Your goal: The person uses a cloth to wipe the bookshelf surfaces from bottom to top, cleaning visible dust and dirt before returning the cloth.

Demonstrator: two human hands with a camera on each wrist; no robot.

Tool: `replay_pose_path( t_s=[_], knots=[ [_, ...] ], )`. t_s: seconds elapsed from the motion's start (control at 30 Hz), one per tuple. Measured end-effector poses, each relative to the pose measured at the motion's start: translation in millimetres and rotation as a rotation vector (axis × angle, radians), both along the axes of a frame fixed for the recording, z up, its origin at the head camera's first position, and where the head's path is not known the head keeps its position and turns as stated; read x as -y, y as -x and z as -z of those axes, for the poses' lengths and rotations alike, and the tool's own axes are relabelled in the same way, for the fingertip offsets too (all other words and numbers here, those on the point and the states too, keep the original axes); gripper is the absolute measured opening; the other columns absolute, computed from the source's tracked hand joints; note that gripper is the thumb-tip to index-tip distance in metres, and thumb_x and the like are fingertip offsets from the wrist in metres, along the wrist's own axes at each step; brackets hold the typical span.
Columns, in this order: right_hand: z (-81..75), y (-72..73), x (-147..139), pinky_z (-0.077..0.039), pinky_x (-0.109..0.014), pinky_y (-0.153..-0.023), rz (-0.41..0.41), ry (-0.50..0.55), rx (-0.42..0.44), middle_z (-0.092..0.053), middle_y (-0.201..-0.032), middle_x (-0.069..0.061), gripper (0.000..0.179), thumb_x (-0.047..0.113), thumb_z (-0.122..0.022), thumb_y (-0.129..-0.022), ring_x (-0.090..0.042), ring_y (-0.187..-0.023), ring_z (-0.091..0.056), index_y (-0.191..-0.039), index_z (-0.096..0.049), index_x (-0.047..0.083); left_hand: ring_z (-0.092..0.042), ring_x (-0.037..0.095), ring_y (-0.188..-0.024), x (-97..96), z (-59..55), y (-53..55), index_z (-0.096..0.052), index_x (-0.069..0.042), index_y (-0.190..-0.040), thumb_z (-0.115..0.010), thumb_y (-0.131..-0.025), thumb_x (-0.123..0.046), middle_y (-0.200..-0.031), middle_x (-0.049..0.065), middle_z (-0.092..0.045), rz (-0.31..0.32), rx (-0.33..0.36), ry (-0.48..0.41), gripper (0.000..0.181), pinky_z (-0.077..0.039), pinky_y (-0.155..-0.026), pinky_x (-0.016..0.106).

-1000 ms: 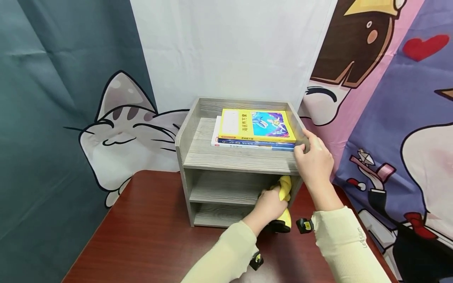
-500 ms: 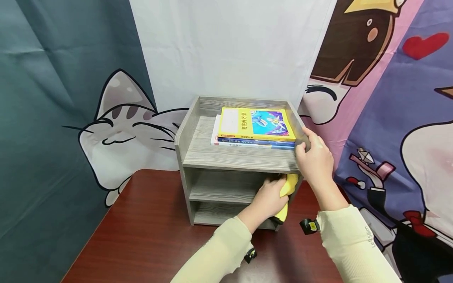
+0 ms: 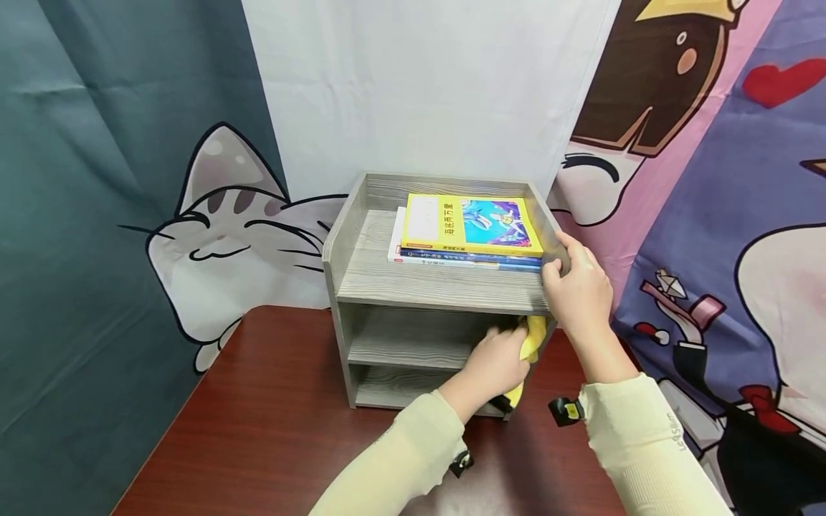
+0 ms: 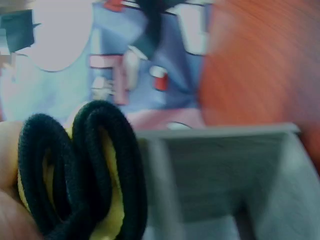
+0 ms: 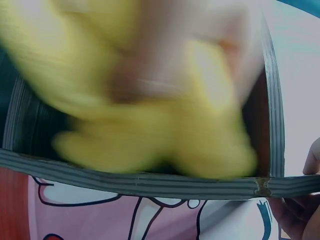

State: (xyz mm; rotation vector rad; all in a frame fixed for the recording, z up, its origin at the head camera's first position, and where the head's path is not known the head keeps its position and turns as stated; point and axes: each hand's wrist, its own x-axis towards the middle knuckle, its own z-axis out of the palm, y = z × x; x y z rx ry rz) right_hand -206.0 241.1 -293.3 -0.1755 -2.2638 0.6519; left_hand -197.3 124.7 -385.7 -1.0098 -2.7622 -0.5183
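My left hand (image 3: 495, 362) grips a folded cloth (image 3: 533, 340), yellow on one face and black on the other. It is at the right end of the middle compartment, against the inside of the shelf's right side panel. In the left wrist view the dark folds of the cloth (image 4: 132, 185) stand up beside the fingers. A blurred yellow cloth (image 5: 135, 135) fills much of the right wrist view, inside the compartment. My right hand (image 3: 581, 294) holds the upper edge of that side panel, thumb inside. The small grey wood-grain shelf (image 3: 439, 292) stands upright on the table.
Several books (image 3: 474, 226) lie stacked on the top board, a yellow one uppermost. The reddish-brown table (image 3: 258, 430) extends in front and to the left. Behind it hangs a printed curtain (image 3: 413, 86).
The left hand has moved up and deeper into the compartment with the cloth, whose lower end has risen and swung inward. The right hand keeps its hold on the side panel.
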Motion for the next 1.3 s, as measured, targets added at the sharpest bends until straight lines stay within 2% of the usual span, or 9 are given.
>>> replay_pose_path(
  t_s=[0.07,0.13,0.27,0.43,0.6,0.73,0.83,1.07,1.3],
  knots=[
    [0.7,0.6,-0.3,-0.041,-0.057,-0.079,-0.004,0.002,-0.003,-0.058,-0.119,-0.017,0.042,0.013,-0.047,-0.087,-0.041,-0.100,-0.055,-0.129,-0.056,0.012,-0.054,0.017,-0.089,-1.4,-6.1,0.1,-0.057,-0.014,-0.112,-0.063,-0.085,-0.026,-0.090,-0.004,-0.061,-0.001,-0.011,-0.022,0.030,-0.043,-0.078,0.024],
    [1.1,0.8,-0.5,-0.041,-0.057,-0.079,-0.006,0.003,-0.002,-0.058,-0.120,-0.017,0.042,0.013,-0.047,-0.087,-0.041,-0.100,-0.055,-0.129,-0.055,0.012,-0.054,0.018,-0.098,-2.6,-7.5,-0.2,-0.057,-0.015,-0.115,-0.064,-0.085,-0.028,-0.097,-0.004,-0.061,-0.014,-0.049,0.015,0.034,-0.043,-0.082,0.025],
    [1.3,1.3,-0.9,-0.042,-0.057,-0.078,-0.006,0.003,-0.009,-0.059,-0.119,-0.017,0.042,0.013,-0.047,-0.087,-0.041,-0.098,-0.056,-0.129,-0.056,0.011,-0.050,0.018,-0.110,-2.7,0.2,2.1,-0.057,-0.018,-0.119,-0.064,-0.084,-0.032,-0.105,-0.005,-0.061,-0.017,-0.175,0.150,0.038,-0.046,-0.084,0.028],
    [-0.4,1.2,-0.6,-0.041,-0.057,-0.077,-0.005,0.000,-0.021,-0.059,-0.117,-0.017,0.042,0.013,-0.046,-0.087,-0.042,-0.095,-0.056,-0.128,-0.056,0.011,-0.052,0.015,-0.108,1.6,9.4,13.8,-0.055,-0.022,-0.127,-0.063,-0.083,-0.027,-0.116,-0.007,-0.060,0.015,-0.271,0.212,0.046,-0.049,-0.074,0.029],
    [0.0,0.2,-0.4,-0.042,-0.056,-0.079,-0.003,0.004,-0.007,-0.059,-0.118,-0.017,0.042,0.013,-0.047,-0.087,-0.041,-0.098,-0.056,-0.128,-0.056,0.010,-0.046,0.010,-0.117,7.6,21.7,17.9,-0.051,-0.027,-0.133,-0.064,-0.082,-0.028,-0.131,-0.012,-0.050,0.067,-0.260,0.347,0.052,-0.046,-0.078,0.031],
    [0.1,0.8,-0.7,-0.042,-0.057,-0.077,-0.007,-0.004,-0.022,-0.059,-0.117,-0.017,0.042,0.012,-0.047,-0.087,-0.041,-0.096,-0.056,-0.127,-0.057,0.010,-0.044,0.009,-0.118,11.4,27.1,19.9,-0.055,-0.031,-0.128,-0.064,-0.081,-0.028,-0.127,-0.013,-0.052,0.086,-0.266,0.402,0.047,-0.044,-0.080,0.033],
    [0.6,1.5,-0.8,-0.041,-0.057,-0.075,-0.010,-0.013,-0.033,-0.060,-0.116,-0.018,0.042,0.012,-0.047,-0.086,-0.042,-0.093,-0.056,-0.127,-0.057,0.010,-0.046,0.010,-0.115,14.7,30.2,21.3,-0.056,-0.034,-0.125,-0.066,-0.080,-0.027,-0.124,-0.014,-0.054,0.088,-0.274,0.403,0.046,-0.044,-0.080,0.034],
    [0.8,2.0,0.3,-0.041,-0.058,-0.075,-0.010,-0.022,-0.029,-0.060,-0.117,-0.017,0.042,0.012,-0.047,-0.086,-0.042,-0.094,-0.056,-0.127,-0.057,0.011,-0.045,0.013,-0.119,26.4,32.7,22.5,-0.049,-0.037,-0.133,-0.066,-0.081,-0.029,-0.129,-0.014,-0.051,0.057,-0.239,0.409,0.056,-0.044,-0.082,0.037],
    [-0.6,0.4,-2.1,-0.042,-0.056,-0.077,-0.007,-0.012,-0.001,-0.059,-0.120,-0.017,0.042,0.013,-0.048,-0.087,-0.040,-0.095,-0.055,-0.128,-0.056,0.011,-0.045,0.017,-0.121,51.7,29.3,25.1,-0.047,-0.037,-0.135,-0.067,-0.079,-0.026,-0.133,-0.012,-0.049,0.022,-0.189,0.388,0.060,-0.044,-0.083,0.040]
  ],
)
